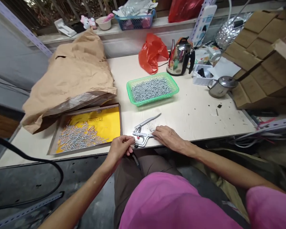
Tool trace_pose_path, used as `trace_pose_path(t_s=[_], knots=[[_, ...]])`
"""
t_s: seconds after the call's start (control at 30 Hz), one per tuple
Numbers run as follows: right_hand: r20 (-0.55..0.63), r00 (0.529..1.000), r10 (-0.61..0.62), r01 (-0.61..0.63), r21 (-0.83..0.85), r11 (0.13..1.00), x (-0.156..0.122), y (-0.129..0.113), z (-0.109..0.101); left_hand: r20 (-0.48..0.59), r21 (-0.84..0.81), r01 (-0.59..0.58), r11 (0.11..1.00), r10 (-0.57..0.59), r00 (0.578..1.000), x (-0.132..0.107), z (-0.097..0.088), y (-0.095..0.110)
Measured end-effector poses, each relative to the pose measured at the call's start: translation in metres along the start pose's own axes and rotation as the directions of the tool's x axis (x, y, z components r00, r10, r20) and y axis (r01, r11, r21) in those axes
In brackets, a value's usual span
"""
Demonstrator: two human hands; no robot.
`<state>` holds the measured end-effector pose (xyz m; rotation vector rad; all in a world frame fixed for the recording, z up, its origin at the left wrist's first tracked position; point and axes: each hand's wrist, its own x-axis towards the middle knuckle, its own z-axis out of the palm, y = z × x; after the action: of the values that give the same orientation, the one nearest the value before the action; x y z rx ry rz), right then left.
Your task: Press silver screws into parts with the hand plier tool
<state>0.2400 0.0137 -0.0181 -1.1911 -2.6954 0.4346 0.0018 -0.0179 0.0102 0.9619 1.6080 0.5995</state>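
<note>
A pair of silver snap-fastener pliers (145,136) lies at the front edge of the table, its handles spread and a coil spring showing between them. My right hand (168,136) is closed over the end of the lower handle. Beside the jaw, my left hand (122,145) is pinched shut; whatever sits between its fingertips is too small to make out. Left of that hand, a shallow cardboard tray (120,119) with a yellow lining bears a pile of small silver rod-like pieces (79,136). Behind the pliers, more such pieces (151,89) fill a green plastic basket (135,103).
A large brown paper sack (73,70) overlaps the tray's back edge. At the back are a red plastic bag (152,54) and a steel kettle (180,58). On the right stand a metal lidded pot (222,87) and stacked cardboard (267,70). Dark scraps dot the tabletop.
</note>
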Motion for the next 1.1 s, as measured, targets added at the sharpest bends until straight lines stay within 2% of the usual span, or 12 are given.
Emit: trace_pose_path(t_s=[0.1, 0.23, 0.37, 0.57, 0.67, 0.77, 0.83, 1.0, 1.1], knots=[[-0.013, 1.000, -0.002, 0.001, -0.055, 0.998, 0.003, 0.005, -0.003, -0.003, -0.009, 0.048, 0.999, -0.048, 0.999, 0.011, 0.012, 0.000], [-0.018, 1.000, -0.010, 0.009, -0.076, 0.997, 0.005, 0.012, -0.005, 0.031, 0.018, 0.123, 0.992, -0.123, 0.992, 0.018, 0.018, 0.003], [-0.007, 1.000, -0.006, 0.006, -0.079, 0.997, 0.005, 0.013, -0.006, 0.036, 0.029, 0.166, 0.986, -0.167, 0.985, 0.021, 0.018, 0.003], [-0.003, 1.000, 0.000, -0.001, -0.068, 0.998, 0.003, 0.011, -0.006, 0.101, 0.108, 0.207, 0.972, -0.218, 0.971, 0.027, 0.014, 0.004], [0.034, 0.999, 0.005, -0.003, -0.041, 0.999, 0.005, 0.015, -0.010, 0.102, 0.113, 0.216, 0.970, -0.227, 0.968, 0.028, 0.014, 0.005], [0.023, 1.000, -0.014, 0.014, -0.025, 1.000, 0.013, 0.025, -0.018, 0.103, 0.107, 0.215, 0.971, -0.225, 0.969, 0.027, 0.015, 0.004], [0.017, 1.000, -0.011, 0.012, -0.072, 0.997, 0.023, 0.033, -0.022, 0.109, 0.109, 0.221, 0.969, -0.232, 0.966, 0.026, 0.016, 0.003], [0.133, 0.991, -0.028, 0.047, -0.140, 0.989, 0.047, 0.043, -0.025, 0.101, 0.128, 0.228, 0.965, -0.241, 0.965, 0.022, 0.019, 0.004], [0.144, 0.989, -0.024, 0.045, -0.145, 0.988, 0.049, 0.040, -0.026, 0.102, 0.130, 0.219, 0.967, -0.232, 0.967, 0.022, 0.021, 0.005]])
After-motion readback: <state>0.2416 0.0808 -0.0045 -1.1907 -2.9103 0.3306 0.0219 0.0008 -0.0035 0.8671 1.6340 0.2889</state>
